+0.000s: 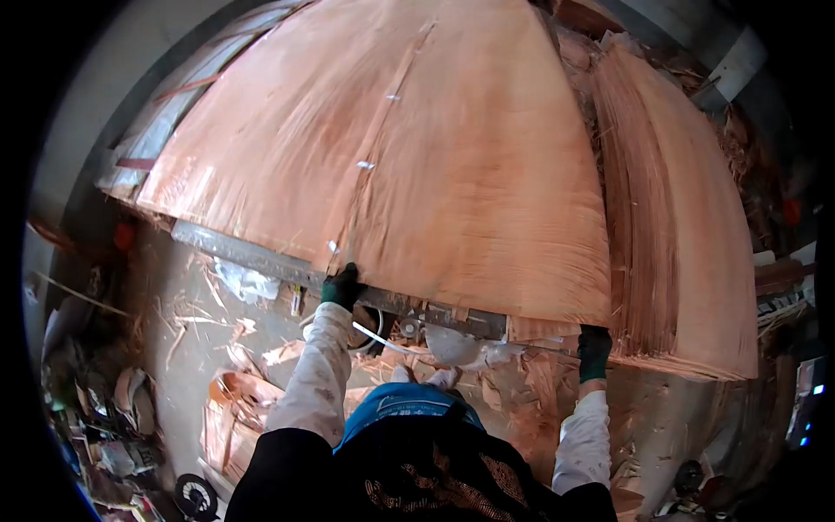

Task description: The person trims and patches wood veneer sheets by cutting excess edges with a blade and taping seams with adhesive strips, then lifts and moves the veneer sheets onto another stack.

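A large reddish wood veneer sheet (487, 191) lies across the bench, with a lengthwise seam bearing small white tape pieces (365, 164). My left hand (344, 288), in a dark green glove, is closed on the sheet's near edge beside the seam. At the near right corner of the same sheet, my right hand (595, 352), also gloved, grips the edge. The fingers of both hands are partly hidden by the dark gloves and the sheet. To the right of this sheet lies a stack of veneer (696, 226) with frayed layers.
Below the sheet runs a metal bench edge (252, 252), with clear plastic (246, 280) under it. Veneer scraps (235, 409) litter the floor. Piled clutter (122, 435) and a small wheel (196, 497) are at the lower left; a wall (130, 78) stands at the upper left.
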Demonstrator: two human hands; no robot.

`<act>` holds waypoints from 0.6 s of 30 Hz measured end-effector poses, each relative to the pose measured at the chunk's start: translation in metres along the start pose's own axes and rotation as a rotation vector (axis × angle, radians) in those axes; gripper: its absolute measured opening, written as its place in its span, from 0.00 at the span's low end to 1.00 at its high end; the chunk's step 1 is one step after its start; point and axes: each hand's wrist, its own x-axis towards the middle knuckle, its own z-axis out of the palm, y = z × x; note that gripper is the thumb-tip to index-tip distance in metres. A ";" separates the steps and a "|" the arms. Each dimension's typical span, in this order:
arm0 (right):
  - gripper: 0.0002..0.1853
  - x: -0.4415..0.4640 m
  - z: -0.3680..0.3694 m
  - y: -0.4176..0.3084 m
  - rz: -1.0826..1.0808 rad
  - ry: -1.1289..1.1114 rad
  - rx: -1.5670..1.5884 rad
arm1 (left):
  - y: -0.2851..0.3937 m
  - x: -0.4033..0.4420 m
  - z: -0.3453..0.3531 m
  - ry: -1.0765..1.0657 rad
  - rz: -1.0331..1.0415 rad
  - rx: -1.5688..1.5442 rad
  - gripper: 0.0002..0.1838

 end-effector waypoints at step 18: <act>0.16 0.018 -0.043 0.043 -0.468 -0.324 -0.414 | -0.067 0.003 0.033 0.084 0.000 0.225 0.26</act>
